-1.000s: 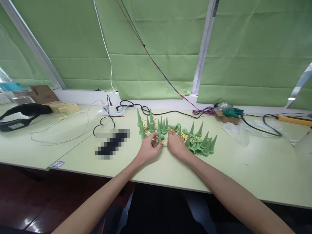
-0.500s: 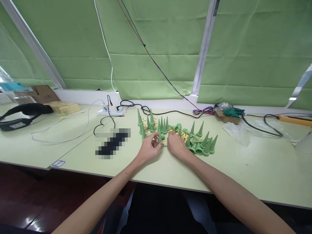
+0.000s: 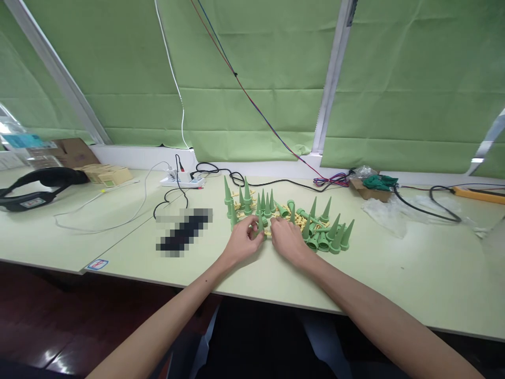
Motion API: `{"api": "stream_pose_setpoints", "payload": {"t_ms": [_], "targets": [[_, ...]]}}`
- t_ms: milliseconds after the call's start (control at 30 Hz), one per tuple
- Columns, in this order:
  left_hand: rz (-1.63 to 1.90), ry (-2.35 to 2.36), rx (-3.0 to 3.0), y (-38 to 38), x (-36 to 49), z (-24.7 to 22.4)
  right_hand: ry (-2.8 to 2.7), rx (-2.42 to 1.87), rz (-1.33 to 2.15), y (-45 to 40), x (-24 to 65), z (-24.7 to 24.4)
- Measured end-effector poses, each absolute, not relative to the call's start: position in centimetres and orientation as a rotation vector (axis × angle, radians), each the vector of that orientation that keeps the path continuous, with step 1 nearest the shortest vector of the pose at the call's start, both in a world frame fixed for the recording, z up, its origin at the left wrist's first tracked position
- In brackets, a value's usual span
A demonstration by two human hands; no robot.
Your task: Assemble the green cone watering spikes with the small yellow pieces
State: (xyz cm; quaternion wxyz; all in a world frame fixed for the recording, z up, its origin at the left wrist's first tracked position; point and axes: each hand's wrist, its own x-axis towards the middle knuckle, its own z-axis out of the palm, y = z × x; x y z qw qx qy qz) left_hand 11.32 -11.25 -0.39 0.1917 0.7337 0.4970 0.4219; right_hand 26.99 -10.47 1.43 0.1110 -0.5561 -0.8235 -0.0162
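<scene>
My left hand [image 3: 243, 240] is closed around a green plastic cone spike [image 3: 260, 223], pinched upright between thumb and fingers. Close beside it, my right hand [image 3: 289, 240] has its fingers pressed together and pointing down; whatever they grip is hidden. A small yellow plastic piece [image 3: 268, 233] shows between the two hands. Several green cone spikes [image 3: 247, 196] stand with yellow pieces behind my left hand. To the right of my right hand lies a pile of green cones [image 3: 323, 242], some upright and some on their sides, mixed with small yellow pieces [image 3: 294, 217].
A power strip [image 3: 183, 181] with cables sits at the back. A blurred dark object [image 3: 183, 231] lies left of my hands. Headphones [image 3: 39, 187] and small boxes [image 3: 106, 175] are far left. At the back right are a cardboard box [image 3: 371, 190] and clear plastic bags [image 3: 384, 215].
The view has shifted very slightly. My left hand stays around the green cone spike, and my right hand's fingers are curled a little more at nearly the same place.
</scene>
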Motion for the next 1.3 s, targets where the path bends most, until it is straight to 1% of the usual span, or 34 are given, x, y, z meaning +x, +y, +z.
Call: {"api": "stream_pose_setpoints", "payload": {"t_ms": [400, 600, 733, 1000, 1200, 1300], "targets": [[1.229, 1.585, 2.081, -10.9, 11.4, -0.5, -2.338, -1.498, -0.034, -9.9, 27.7, 1.7], [1.242, 1.554, 2.035, -11.2, 11.4, -0.3, -2.299, -1.435, 0.029, -9.2, 27.8, 0.7], [1.311, 1.505, 1.977, -11.6, 11.5, 0.0, -2.320, -1.430, 0.086, -8.9, 27.9, 0.2], [1.421, 1.482, 1.924, -11.8, 11.6, 0.0, -2.334, -1.471, 0.093, -9.2, 27.7, 0.3], [1.472, 1.488, 1.889, -11.8, 11.6, 0.0, -2.264, -1.507, 0.082, -9.6, 27.6, 0.6], [1.514, 1.471, 1.872, -11.9, 11.6, 0.0, -2.181, -1.460, 0.073, -9.7, 27.6, 0.9]]}}
